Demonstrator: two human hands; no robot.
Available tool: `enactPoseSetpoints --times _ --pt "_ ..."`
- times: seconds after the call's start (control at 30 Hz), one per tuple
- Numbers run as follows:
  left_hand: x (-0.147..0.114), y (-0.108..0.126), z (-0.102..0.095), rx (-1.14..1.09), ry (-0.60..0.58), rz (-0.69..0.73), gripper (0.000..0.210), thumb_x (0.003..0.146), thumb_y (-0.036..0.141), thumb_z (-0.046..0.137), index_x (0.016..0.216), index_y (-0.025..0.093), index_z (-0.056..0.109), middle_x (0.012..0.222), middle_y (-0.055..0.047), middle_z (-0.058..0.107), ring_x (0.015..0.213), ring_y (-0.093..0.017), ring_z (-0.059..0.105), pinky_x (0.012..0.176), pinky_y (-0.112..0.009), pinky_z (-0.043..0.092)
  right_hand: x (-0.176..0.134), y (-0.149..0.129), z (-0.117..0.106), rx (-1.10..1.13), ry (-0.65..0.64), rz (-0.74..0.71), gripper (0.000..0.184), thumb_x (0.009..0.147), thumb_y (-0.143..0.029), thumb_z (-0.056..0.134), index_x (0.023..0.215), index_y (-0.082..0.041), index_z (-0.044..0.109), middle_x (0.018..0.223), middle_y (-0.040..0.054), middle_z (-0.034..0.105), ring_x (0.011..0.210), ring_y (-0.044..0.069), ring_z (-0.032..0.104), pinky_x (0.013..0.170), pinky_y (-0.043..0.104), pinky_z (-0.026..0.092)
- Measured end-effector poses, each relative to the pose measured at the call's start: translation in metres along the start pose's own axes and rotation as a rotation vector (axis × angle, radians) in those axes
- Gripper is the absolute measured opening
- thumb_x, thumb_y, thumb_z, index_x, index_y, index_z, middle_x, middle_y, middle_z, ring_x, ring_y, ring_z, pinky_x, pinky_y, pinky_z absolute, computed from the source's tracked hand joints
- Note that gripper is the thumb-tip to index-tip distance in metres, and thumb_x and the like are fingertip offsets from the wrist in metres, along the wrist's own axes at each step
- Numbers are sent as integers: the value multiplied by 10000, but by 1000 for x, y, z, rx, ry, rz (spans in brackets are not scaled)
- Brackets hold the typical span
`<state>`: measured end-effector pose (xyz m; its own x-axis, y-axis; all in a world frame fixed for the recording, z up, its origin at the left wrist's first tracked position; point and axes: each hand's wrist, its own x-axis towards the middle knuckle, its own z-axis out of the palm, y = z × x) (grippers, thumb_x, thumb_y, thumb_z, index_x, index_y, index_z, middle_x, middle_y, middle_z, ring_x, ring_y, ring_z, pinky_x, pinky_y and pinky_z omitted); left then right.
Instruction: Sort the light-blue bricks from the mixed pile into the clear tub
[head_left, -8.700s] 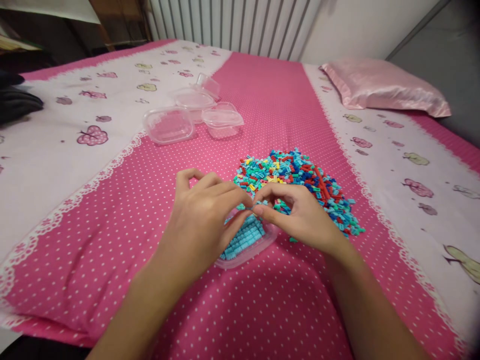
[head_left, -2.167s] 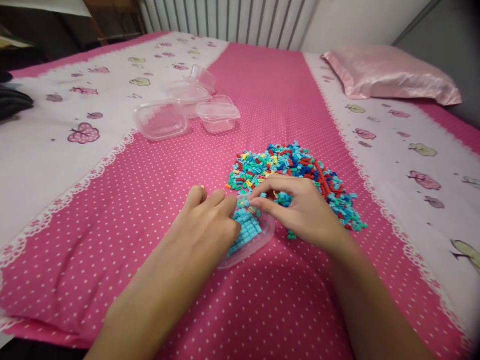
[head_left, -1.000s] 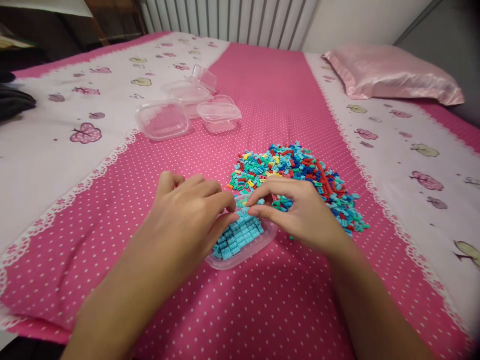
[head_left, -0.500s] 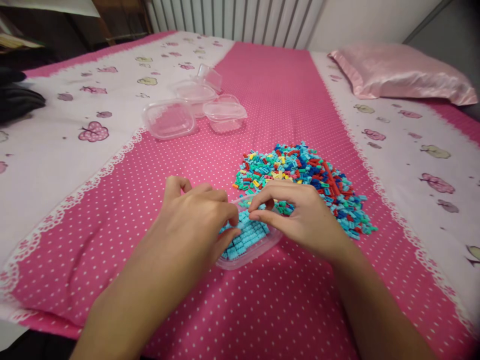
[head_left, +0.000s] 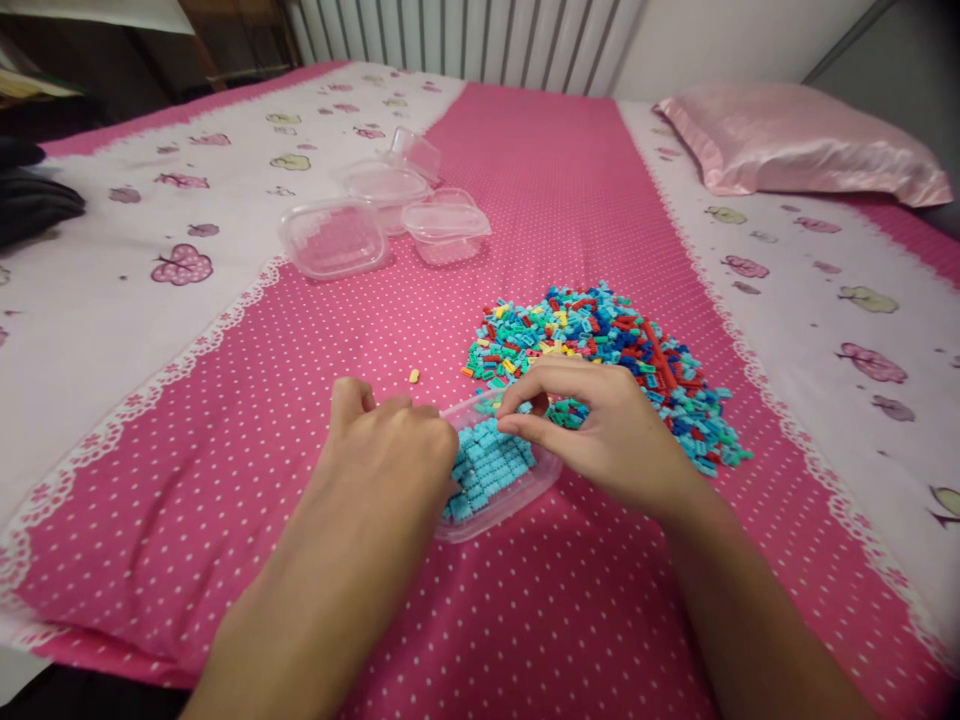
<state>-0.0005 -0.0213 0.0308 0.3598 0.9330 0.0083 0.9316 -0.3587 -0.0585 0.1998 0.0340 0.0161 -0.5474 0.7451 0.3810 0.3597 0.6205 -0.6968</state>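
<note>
Here, left hand (head_left: pixel 390 460) and right hand (head_left: pixel 600 425) curl by turquoise bricks (head_left: pixel 493 466); whether grasping, I cannot tell.

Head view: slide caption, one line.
Left hand and right hand at a clear tray of light-blue blocks, near a multicoloured block pile.

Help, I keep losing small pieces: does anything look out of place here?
Yes: one yellow brick lies alone on the pink sheet beyond the left hand, looking stray because it sits apart from the brick heap and the box of blue bricks.
</note>
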Motion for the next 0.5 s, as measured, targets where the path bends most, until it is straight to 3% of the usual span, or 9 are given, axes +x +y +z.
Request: enactPoseSetpoints --times 0.13,0.33,0.5 --pt "-5 -1 2 18 101 27 186 798 167 670 626 221 623 629 -24 649 630 -209 556 774 -447 341 0 -1 0 -3 1 2 111 922 -237 752 827 -199 708 818 -22 748 764 120 652 734 267 463" --pt "-2 1 -8 -18 -23 2 177 789 122 675 650 227 645 666 -37 665 657 -248 567 766 -453 322 1 -1 0 -1 -5 -3 118 919 -241 758 826 -190 707 810 -28 736 772 106 646 744 246 463" --pt "0 1 -9 2 -25 23 210 814 113 632 646 238 628 644 -21 620 647 -234 526 775 -433 305 0 0 0 -6 -4 0 119 922 -239 753 823 -200 700 810 -22 734 768 125 652 747 271 470"
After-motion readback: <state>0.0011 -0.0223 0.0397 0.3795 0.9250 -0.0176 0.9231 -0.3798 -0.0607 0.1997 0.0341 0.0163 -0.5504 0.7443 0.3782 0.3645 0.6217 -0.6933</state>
